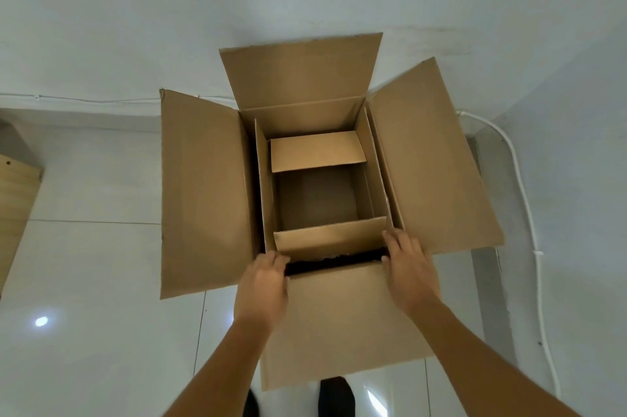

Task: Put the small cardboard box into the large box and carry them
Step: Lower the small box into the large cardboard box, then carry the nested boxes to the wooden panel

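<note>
Two cardboard boxes sit nested on the pale tiled floor, the small cardboard box standing open-topped inside the large box. Its upright side flaps rise along the inner walls of the large box, and its far and near flaps fold partly inward over an empty interior. Both hands meet at the near edge of the small box: the left hand curls its fingers into the dark gap between the two boxes at the near-left corner, and the right hand lies with fingers loosely spread at the near-right corner, fingertips touching the near flap and the rim. Neither hand visibly closes around anything; whether the left fingers grip an edge inside the gap cannot be told. Outward from the hands, the four flaps of the large box splay open to left, right, far and near. A white cable runs down the wall to the right, and a wooden panel shows at the far left.
</note>
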`<state>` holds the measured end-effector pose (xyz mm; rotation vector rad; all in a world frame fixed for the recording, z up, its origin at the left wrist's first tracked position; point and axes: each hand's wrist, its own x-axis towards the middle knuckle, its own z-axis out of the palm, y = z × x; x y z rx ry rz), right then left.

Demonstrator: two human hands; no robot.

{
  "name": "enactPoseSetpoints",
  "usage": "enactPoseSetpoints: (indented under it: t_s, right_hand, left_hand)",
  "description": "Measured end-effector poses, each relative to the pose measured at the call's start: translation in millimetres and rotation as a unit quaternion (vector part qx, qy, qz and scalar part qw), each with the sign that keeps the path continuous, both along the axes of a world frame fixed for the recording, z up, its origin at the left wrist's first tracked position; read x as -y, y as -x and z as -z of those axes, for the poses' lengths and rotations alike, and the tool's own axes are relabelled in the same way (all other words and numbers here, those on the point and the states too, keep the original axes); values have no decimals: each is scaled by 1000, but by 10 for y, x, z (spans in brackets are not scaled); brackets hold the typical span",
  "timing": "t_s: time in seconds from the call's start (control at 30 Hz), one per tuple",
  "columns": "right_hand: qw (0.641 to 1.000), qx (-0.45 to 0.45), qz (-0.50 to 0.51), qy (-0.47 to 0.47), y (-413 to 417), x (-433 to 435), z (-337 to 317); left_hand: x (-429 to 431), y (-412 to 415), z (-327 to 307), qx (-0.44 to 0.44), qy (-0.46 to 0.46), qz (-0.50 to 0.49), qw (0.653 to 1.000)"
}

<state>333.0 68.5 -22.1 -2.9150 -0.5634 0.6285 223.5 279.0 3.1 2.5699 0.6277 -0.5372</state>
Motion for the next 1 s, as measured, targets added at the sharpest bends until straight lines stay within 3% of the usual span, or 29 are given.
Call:
enactPoseSetpoints:
  t_s: [0.17, 0.33, 0.73, 1.0]
  right_hand:
    - [993, -14, -102, 57, 152, 144, 215]
    - [978, 11, -166, 123, 146, 213, 364]
    - [991, 52, -108, 60, 361, -85, 524]
    - [992, 73, -102, 30, 692, -695, 550]
  left_hand:
    - [124, 163, 225, -71, 22, 87, 993]
    - [119, 142, 370, -97, 27, 83, 992]
    - [-120, 184, 568, -47, -45, 96, 993]
    - [-722, 431, 585, -41, -33, 76, 996]
